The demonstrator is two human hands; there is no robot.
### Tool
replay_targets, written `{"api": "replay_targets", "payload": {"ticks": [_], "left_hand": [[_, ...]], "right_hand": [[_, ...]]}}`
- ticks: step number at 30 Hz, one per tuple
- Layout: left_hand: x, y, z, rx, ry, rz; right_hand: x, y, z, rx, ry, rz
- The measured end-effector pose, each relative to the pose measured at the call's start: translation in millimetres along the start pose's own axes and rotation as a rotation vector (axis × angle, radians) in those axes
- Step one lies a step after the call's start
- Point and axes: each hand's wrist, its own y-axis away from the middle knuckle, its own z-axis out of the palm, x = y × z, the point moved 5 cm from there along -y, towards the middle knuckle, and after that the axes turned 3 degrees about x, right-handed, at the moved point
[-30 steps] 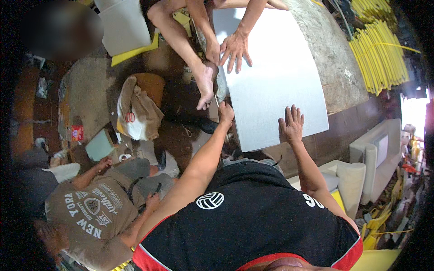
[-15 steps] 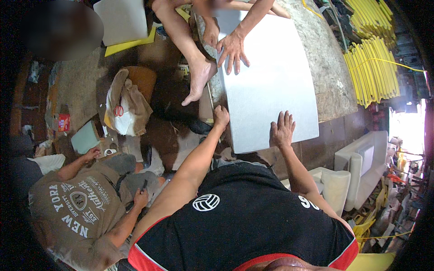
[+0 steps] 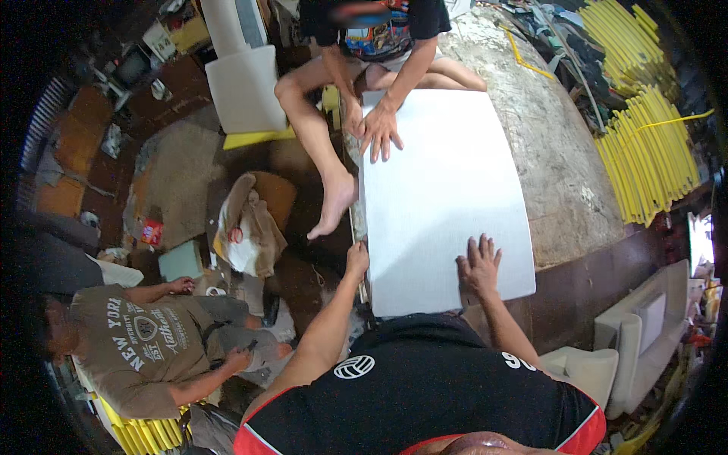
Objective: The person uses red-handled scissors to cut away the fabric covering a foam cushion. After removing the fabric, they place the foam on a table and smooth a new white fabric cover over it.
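A large, flat, pale grey cushion (image 3: 447, 197) lies on a worn table, its near end by my body. My right hand (image 3: 479, 267) rests flat on its near right part, fingers spread. At the cushion's left edge my left hand (image 3: 357, 262) is closed like a fist; what its fingers hold is hidden. Across from me another person sits on the table, with one spread hand (image 3: 381, 133) on the cushion's far left corner and the other hand (image 3: 353, 117) beside that corner at the edge.
Yellow strips (image 3: 648, 159) are stacked right of the table (image 3: 557, 152). A pale sofa frame (image 3: 644, 334) stands at the right. On the left, a seated person (image 3: 152, 341) holds a dark object. A chair (image 3: 273, 193) bears cloth and red-handled scissors (image 3: 236, 235).
My view has shifted, so the scene sits lower and more of the person opposite shows. Both my hands keep about the same places on the cushion.
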Motion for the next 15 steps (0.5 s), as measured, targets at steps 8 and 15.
{"api": "replay_targets", "payload": {"ticks": [8, 15], "left_hand": [[-17, 2, -4, 0.038, 0.152, -0.15], [-25, 28, -18, 0.31, -0.024, -0.275]], "right_hand": [[90, -121, -50, 0.039, -0.027, 0.054], [88, -145, -64, -0.007, -0.081, 0.199]]}}
